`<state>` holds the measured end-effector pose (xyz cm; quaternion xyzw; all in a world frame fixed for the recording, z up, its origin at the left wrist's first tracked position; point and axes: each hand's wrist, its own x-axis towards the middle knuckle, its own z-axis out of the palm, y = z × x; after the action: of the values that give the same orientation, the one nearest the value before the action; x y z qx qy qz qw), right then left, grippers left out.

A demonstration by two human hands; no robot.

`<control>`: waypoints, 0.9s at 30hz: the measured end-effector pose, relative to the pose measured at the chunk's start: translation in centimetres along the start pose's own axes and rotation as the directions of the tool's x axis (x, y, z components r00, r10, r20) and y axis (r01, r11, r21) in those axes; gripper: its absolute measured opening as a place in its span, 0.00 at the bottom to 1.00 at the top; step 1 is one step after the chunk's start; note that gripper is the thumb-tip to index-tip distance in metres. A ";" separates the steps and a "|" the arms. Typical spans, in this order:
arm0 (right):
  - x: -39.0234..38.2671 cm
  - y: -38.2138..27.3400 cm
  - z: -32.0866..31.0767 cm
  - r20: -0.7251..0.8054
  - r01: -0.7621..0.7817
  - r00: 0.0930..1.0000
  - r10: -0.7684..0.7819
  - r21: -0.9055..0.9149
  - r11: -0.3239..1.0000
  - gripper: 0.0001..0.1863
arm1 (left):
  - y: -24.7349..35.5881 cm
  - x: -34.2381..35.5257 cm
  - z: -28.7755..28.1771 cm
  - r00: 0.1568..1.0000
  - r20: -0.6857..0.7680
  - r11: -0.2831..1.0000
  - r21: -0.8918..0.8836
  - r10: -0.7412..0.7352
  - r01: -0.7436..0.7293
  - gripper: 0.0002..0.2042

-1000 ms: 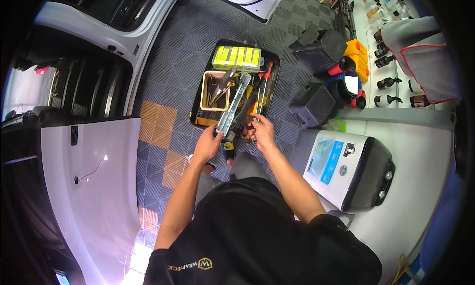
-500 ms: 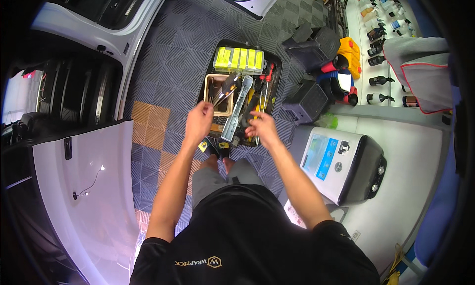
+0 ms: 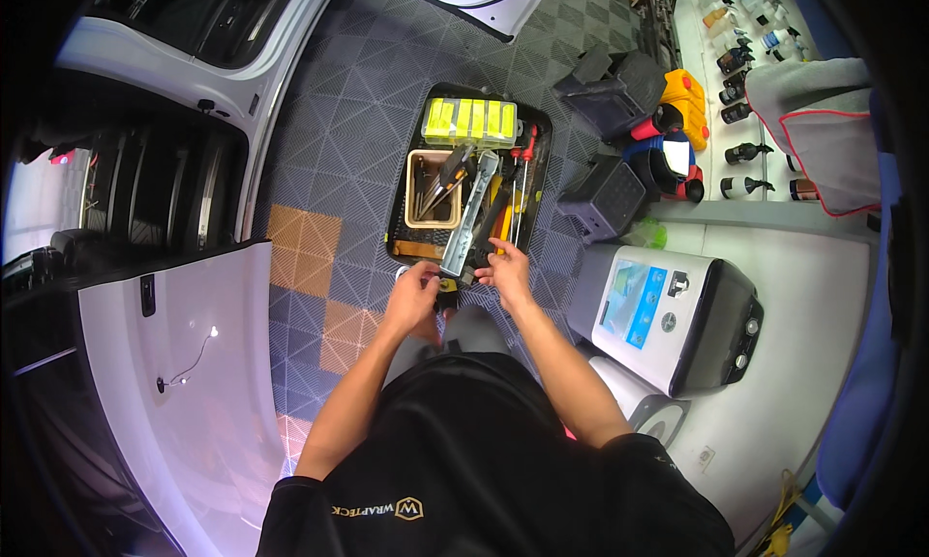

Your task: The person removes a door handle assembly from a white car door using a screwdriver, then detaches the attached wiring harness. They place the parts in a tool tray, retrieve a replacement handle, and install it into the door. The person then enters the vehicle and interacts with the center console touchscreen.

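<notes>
Both hands have dropped back to the near edge of the black tool tray (image 3: 402, 209) since half a second ago. Left hand (image 3: 414, 296) is curled around a small dark tool (image 3: 446, 293) there; right hand (image 3: 503, 271) rests loose-fingered on the tray's tools, beside the long grey bar (image 3: 469, 218)

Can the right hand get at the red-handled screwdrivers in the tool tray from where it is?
Probably yes: the right hand is at the tray's near edge, and the red-handled screwdrivers lie uncovered on top just beyond it.
</notes>
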<state>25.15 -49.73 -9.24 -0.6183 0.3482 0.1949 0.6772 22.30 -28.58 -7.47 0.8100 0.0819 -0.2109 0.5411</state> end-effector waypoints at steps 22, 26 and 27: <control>1.4 -1.4 -1.1 0.124 0.096 0.989 -0.084 -0.096 0.991 0.19 | -0.2 0.6 -0.5 0.994 -0.043 0.966 0.243 0.105 -0.091 0.19; 0.3 -0.2 -0.6 0.092 0.110 0.992 -0.092 -0.219 0.970 0.17 | -1.0 0.3 -0.5 0.994 -0.076 0.966 0.251 0.077 -0.056 0.20; 0.2 0.0 -0.3 0.042 0.133 0.991 -0.128 -0.158 0.978 0.14 | -1.1 0.2 -0.5 0.996 -0.074 0.970 0.240 0.051 -0.032 0.20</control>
<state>25.16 -50.07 -9.40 -0.6892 0.2792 0.1871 0.6419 22.19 -27.69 -8.27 0.8784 0.0605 -0.1757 0.4404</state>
